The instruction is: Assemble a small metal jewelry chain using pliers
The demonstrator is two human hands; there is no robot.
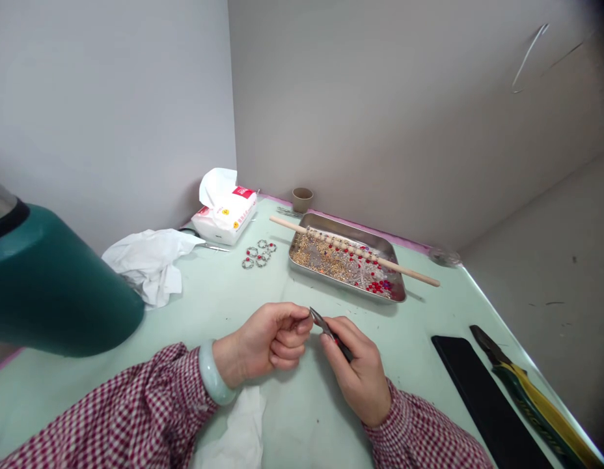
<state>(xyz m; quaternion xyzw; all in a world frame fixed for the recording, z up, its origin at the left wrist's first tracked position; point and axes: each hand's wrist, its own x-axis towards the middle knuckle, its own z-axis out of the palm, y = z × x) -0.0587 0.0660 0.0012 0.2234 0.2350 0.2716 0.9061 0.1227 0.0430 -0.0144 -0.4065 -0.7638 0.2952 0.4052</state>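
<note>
My left hand [277,339] is closed in a pinch, its thumb and forefinger pressed together. Whatever lies between those fingertips is too small or hidden to make out. In my right hand [359,365] are small pliers [319,320] with a metal nose and dark handles. Their tip meets the fingertips of my left hand. Beyond my hands, several small beaded rings [260,255] with red beads lie in a cluster. A metal tray [351,291] behind holds gold, clear and red beads. Across the tray rests a wooden stick [412,273] with beaded pieces around it.
At the left stands a big green bottle [62,286] beside crumpled tissue [150,260] and scissors [214,247]. A tissue pack [228,218] and a small brown cup [302,199] are at the back. To the right lie a black flat object [487,404] and yellow-green-handled pliers [536,404].
</note>
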